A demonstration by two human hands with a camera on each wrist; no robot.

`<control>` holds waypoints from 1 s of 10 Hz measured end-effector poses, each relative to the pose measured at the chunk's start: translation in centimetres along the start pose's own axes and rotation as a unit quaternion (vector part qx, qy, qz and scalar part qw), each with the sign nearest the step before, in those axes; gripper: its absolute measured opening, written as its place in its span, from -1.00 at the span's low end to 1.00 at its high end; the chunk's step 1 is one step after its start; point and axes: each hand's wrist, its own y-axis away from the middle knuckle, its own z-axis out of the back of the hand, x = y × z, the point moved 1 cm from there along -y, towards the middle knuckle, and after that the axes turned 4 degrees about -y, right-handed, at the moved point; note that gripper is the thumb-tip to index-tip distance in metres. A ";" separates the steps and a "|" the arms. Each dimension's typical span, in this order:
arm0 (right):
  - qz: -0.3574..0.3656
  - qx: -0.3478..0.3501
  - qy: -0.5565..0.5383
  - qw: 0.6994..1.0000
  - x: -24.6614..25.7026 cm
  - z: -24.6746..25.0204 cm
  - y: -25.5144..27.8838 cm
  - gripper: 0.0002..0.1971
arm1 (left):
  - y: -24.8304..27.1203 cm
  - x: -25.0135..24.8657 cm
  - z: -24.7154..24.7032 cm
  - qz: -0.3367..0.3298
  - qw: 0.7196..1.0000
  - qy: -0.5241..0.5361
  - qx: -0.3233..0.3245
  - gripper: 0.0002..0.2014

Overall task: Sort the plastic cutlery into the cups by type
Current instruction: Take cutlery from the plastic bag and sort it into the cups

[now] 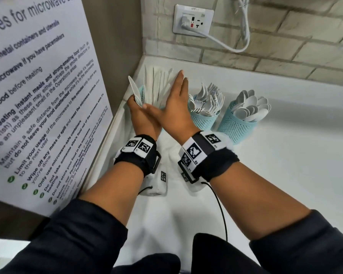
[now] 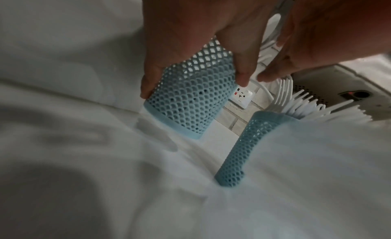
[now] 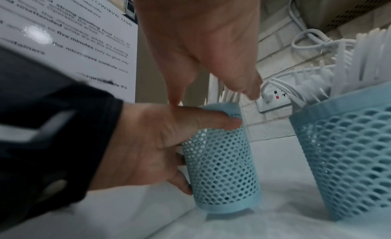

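Three pale blue mesh cups stand on the white counter [image 1: 285, 175]. My left hand [image 1: 137, 107] grips the leftmost cup [image 3: 222, 167], fingers curled round its wall [image 2: 190, 98]; the cup leans a little. It is full of white plastic knives [image 1: 156, 84], and one knife [image 1: 134, 89] leans out to the left. My right hand [image 1: 177, 89] lies flat with straight fingers against the knives from the right. The middle cup [image 1: 203, 117] holds forks [image 1: 208, 97]. The right cup [image 1: 236, 129] holds spoons [image 1: 249, 107].
A microwave-rules poster [image 1: 38, 95] stands close on the left. A brick wall carries a socket [image 1: 193, 20] with a white cable [image 1: 226, 44] behind the cups. The fork cup [image 3: 349, 150] stands just right of my right hand.
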 end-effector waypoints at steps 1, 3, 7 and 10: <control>-0.002 0.001 -0.089 0.996 0.1 -0.3 -0.5 0.28 | 0.8 -0.2 -0.3 0.029 0.999 0.039 0.014 -0.47; 0.067 -0.016 -0.119 0.991 0.4 -1.1 -3.0 0.14 | 1.8 0.4 -0.7 0.119 0.985 0.105 0.063 -0.46; -0.019 0.004 -0.117 0.993 -0.4 -3.2 -7.2 0.01 | 0.2 0.3 -0.5 0.024 0.981 -0.192 -0.009 -0.84; 0.023 -0.092 -0.196 0.976 -0.5 -3.3 -7.2 -0.70 | -1.0 0.9 0.0 0.035 0.964 -0.256 0.053 -0.37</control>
